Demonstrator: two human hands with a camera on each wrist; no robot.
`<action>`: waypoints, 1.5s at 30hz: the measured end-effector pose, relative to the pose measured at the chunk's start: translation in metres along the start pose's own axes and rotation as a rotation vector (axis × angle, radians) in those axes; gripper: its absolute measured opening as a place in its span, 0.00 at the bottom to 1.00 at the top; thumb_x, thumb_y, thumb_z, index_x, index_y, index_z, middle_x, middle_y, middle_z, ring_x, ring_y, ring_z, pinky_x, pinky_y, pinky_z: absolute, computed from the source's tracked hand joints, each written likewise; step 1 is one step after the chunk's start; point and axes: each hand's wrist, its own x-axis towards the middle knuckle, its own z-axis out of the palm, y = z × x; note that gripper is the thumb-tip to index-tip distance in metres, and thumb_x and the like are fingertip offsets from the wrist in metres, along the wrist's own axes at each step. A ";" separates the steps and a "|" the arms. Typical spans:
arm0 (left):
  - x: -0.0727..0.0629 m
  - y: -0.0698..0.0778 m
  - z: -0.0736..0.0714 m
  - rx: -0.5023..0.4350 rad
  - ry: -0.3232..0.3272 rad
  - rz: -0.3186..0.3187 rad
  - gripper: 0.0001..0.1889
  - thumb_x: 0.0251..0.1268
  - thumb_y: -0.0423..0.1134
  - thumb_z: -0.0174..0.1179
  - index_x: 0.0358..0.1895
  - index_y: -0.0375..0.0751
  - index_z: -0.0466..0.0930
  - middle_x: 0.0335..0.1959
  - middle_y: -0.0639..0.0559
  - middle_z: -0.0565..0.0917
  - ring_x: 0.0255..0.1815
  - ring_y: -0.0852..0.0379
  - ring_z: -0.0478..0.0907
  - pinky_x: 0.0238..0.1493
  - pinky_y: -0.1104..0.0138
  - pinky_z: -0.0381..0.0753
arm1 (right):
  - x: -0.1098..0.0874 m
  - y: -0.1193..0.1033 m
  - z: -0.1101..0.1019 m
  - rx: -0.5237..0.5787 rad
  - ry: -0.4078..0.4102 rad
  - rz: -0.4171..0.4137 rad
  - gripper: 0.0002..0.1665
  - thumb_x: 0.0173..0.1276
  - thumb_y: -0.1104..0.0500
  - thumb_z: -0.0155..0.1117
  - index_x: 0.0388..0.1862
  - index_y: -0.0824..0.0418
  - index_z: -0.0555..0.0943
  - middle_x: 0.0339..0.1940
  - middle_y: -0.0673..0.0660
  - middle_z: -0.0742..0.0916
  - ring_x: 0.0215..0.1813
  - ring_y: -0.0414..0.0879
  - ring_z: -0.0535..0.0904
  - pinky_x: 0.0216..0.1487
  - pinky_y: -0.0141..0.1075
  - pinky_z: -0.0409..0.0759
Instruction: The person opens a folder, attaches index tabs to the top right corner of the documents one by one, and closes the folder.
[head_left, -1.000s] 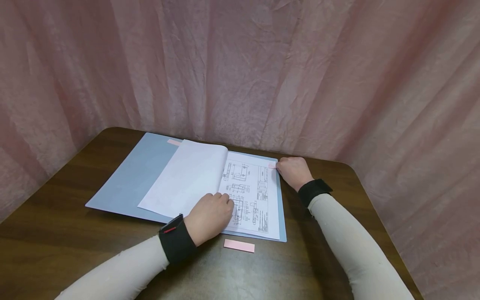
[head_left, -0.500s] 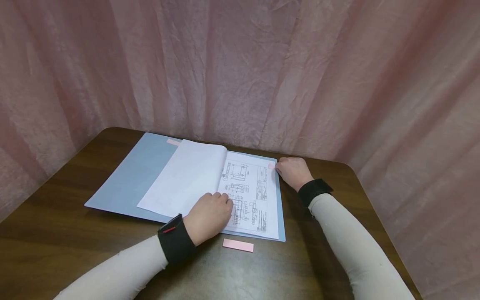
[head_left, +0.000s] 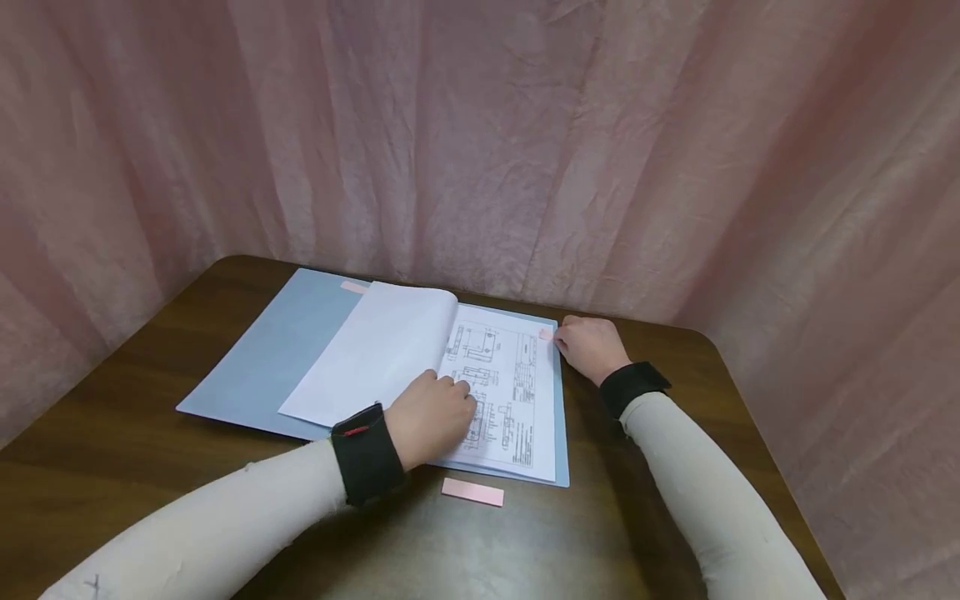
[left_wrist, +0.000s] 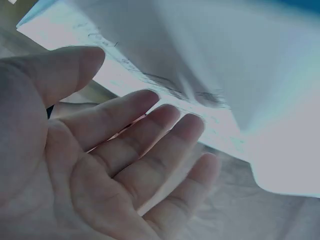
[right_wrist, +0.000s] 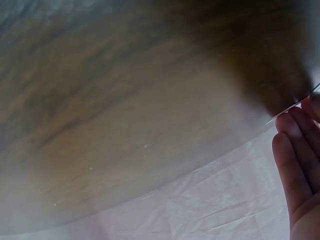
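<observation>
A light blue folder (head_left: 255, 358) lies spread on the table, with white sheets inside. The turned-over blank sheet (head_left: 367, 350) covers its middle; right of it lies a page with technical drawings (head_left: 502, 450). My left hand (head_left: 435, 417) is over the near part of the pages by the fold. In the left wrist view its fingers (left_wrist: 150, 165) are loosely bent, with nothing in the palm. A pink sticky note (head_left: 545, 334) sits at the page's upper right edge. My right hand (head_left: 592, 346) pinches its outer end, thumb and fingertips meeting at the edge.
A pad of pink sticky notes (head_left: 472, 492) lies on the brown wooden table (head_left: 540, 550) before the folder. Another pink strip (head_left: 354, 287) is at the folder's upper left, beside the turned sheet. A pink curtain (head_left: 480, 150) hangs behind the table.
My left hand has shifted slightly to the right and away from me over the page. My right hand stays at the sticky note. The view has shifted slightly.
</observation>
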 end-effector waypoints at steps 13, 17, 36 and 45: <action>0.077 -0.001 -0.011 -0.023 -0.040 0.017 0.19 0.87 0.45 0.60 0.70 0.42 0.84 0.65 0.49 0.87 0.64 0.51 0.85 0.64 0.56 0.84 | -0.001 -0.009 0.001 0.068 -0.017 -0.010 0.04 0.76 0.61 0.76 0.40 0.56 0.95 0.29 0.51 0.83 0.28 0.45 0.78 0.33 0.42 0.81; 0.104 0.002 0.003 -0.059 -0.062 0.003 0.23 0.89 0.46 0.57 0.76 0.42 0.79 0.74 0.49 0.81 0.73 0.50 0.79 0.70 0.55 0.79 | -0.006 -0.007 0.000 0.073 -0.015 -0.009 0.05 0.76 0.62 0.75 0.41 0.55 0.95 0.30 0.51 0.83 0.29 0.46 0.80 0.33 0.43 0.82; 0.155 0.001 0.030 -0.234 -0.203 -0.043 0.32 0.92 0.55 0.49 0.86 0.41 0.65 0.87 0.47 0.66 0.87 0.48 0.62 0.83 0.54 0.64 | -0.004 -0.012 -0.007 0.074 -0.044 -0.021 0.05 0.76 0.60 0.76 0.46 0.56 0.96 0.34 0.53 0.85 0.35 0.49 0.85 0.41 0.45 0.86; 0.157 -0.006 0.018 -0.279 -0.207 -0.113 0.31 0.91 0.56 0.51 0.84 0.41 0.69 0.84 0.48 0.70 0.85 0.49 0.66 0.82 0.54 0.65 | -0.005 -0.012 -0.007 0.057 -0.022 -0.034 0.04 0.76 0.61 0.76 0.42 0.56 0.96 0.32 0.52 0.84 0.33 0.48 0.83 0.37 0.44 0.85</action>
